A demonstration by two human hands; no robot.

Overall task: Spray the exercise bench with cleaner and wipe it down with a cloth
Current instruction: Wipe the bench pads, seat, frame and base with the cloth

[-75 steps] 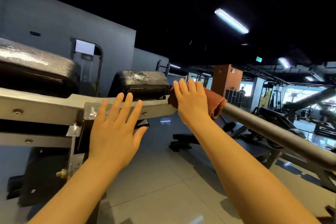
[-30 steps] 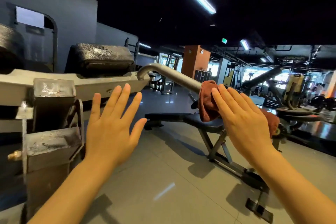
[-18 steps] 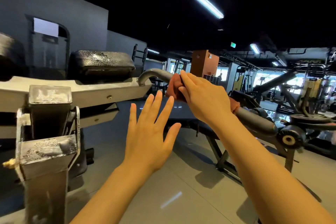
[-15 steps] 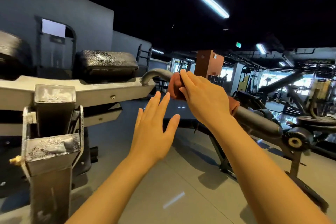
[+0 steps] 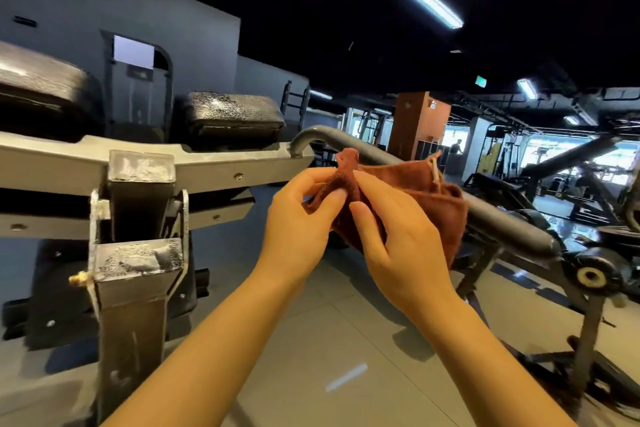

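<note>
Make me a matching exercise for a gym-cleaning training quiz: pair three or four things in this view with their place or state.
Things:
1. rust-brown cloth
2. curved grey metal bar
3. black padded cushion
4. long ceiling tube light

Places or states:
A. lit, overhead
B. pinched between the left hand and right hand
C. sits above the pale steel frame beam
D. runs behind the cloth, down to the right

Pairs: 1-B, 2-D, 3-C, 4-A
</note>
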